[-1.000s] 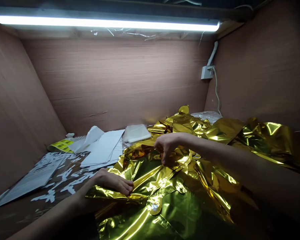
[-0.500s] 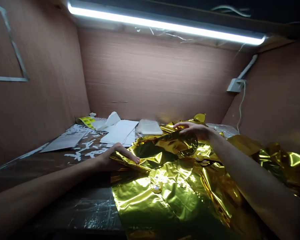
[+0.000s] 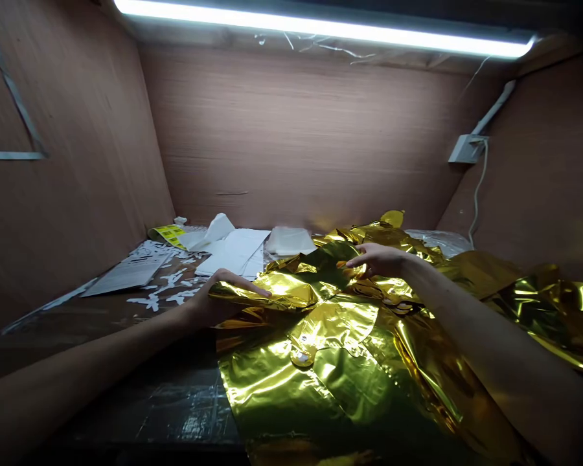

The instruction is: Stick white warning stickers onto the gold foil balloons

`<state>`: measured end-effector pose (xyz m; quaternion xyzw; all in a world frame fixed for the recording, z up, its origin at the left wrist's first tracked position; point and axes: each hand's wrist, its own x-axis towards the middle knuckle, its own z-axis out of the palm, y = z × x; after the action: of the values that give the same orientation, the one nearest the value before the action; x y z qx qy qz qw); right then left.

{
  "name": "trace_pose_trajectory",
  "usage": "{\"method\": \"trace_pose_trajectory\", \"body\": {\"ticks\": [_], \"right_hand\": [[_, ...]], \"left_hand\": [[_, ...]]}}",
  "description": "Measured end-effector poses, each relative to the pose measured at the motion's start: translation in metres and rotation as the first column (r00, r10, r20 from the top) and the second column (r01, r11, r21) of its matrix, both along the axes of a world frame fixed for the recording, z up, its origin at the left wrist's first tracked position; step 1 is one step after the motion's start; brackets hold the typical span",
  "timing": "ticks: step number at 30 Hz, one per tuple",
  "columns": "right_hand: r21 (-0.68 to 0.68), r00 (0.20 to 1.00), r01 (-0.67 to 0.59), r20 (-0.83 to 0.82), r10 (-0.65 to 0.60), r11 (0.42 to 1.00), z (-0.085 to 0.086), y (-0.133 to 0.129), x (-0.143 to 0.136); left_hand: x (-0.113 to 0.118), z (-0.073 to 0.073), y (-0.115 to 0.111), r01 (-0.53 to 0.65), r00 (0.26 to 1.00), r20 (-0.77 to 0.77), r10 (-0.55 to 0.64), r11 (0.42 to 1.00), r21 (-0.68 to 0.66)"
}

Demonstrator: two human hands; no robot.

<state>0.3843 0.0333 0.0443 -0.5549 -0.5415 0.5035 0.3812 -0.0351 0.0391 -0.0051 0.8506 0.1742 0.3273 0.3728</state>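
Shiny gold foil [image 3: 272,372] spreads over the middle and right of the work surface, with part of it hanging toward the front edge. My left hand [image 3: 230,294] is closed round a folded strip of the foil, its index finger lying along the top. Farther right, my right hand [image 3: 374,260] pinches another part of the same foil between thumb and fingers. A raised fold of foil stretches between the two hands. A small round tab [image 3: 302,357] lies on the foil below them.
White sheets [image 3: 240,254], a printed paper [image 3: 126,272], yellow stickers [image 3: 170,235] and white paper scraps [image 3: 175,279] lie at the back left. Clear plastic packets [image 3: 290,241] sit behind the foil. A lamp tube [image 3: 320,27] hangs above.
My right hand has come down a little and closed on the foil, where its fingers were spread before. The foil between the hands has shifted. The camera view has tilted slightly down.
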Motion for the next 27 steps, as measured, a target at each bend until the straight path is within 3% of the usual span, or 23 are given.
{"method": "trace_pose_trajectory", "body": {"ticks": [4, 7, 9, 11, 12, 14, 16, 18, 19, 21, 24, 27], "right_hand": [[0.228, 0.963, 0.192, -0.231, -0.138, 0.955, -0.013, 0.011, -0.018], [0.306, 0.955, 0.163, -0.287, -0.072, 0.938, -0.018, 0.009, -0.04], [0.387, 0.984, -0.022, -0.157, 0.089, 0.922, -0.021, 0.0, -0.056], [0.474, 0.968, -0.246, 0.157, 0.194, 0.845, -0.025, -0.01, -0.072], [0.512, 0.928, -0.325, 0.335, 0.163, 0.795, -0.028, -0.015, -0.08], [0.61, 0.83, -0.385, 0.557, -0.029, 0.693, -0.036, -0.023, -0.096], [0.713, 0.777, -0.393, 0.595, -0.205, 0.58, -0.044, -0.028, -0.109], [0.777, 0.782, -0.341, 0.547, -0.299, 0.529, -0.047, -0.027, -0.116], [0.795, 0.79, -0.274, 0.507, -0.345, 0.542, -0.047, -0.025, -0.117], [0.771, 0.806, -0.026, 0.393, -0.443, 0.637, -0.044, -0.019, -0.115], [0.514, 0.833, 0.385, 0.165, -0.529, 0.766, -0.043, -0.006, -0.106], [0.34, 0.867, 0.453, 0.046, -0.496, 0.824, -0.052, 0.0, -0.103]], "left_hand": [[0.003, -0.001, -0.001, 0.033, 0.999, -0.005, -0.033, 0.999, 0.011], [0.003, -0.003, -0.002, 0.066, 0.998, -0.009, -0.066, 0.998, 0.025], [0.001, -0.005, -0.002, 0.077, 0.997, -0.026, -0.076, 0.996, 0.043], [0.0, -0.008, -0.001, 0.078, 0.996, -0.05, -0.076, 0.996, 0.034], [0.0, -0.009, -0.001, 0.077, 0.995, -0.057, -0.076, 0.997, 0.015], [0.0, -0.012, -0.002, 0.071, 0.995, -0.065, -0.073, 0.997, -0.039], [0.002, -0.012, -0.003, 0.065, 0.994, -0.078, -0.072, 0.994, -0.09], [0.003, -0.012, -0.005, 0.084, 0.991, -0.096, -0.095, 0.99, -0.111], [0.003, -0.011, -0.006, 0.102, 0.989, -0.098, -0.114, 0.988, -0.115], [0.005, -0.01, -0.008, 0.138, 0.984, -0.096, -0.149, 0.984, -0.112], [0.007, -0.009, -0.009, 0.153, 0.982, -0.099, -0.161, 0.985, -0.079], [0.008, -0.008, -0.01, 0.15, 0.983, -0.098, -0.155, 0.987, -0.055]]}}
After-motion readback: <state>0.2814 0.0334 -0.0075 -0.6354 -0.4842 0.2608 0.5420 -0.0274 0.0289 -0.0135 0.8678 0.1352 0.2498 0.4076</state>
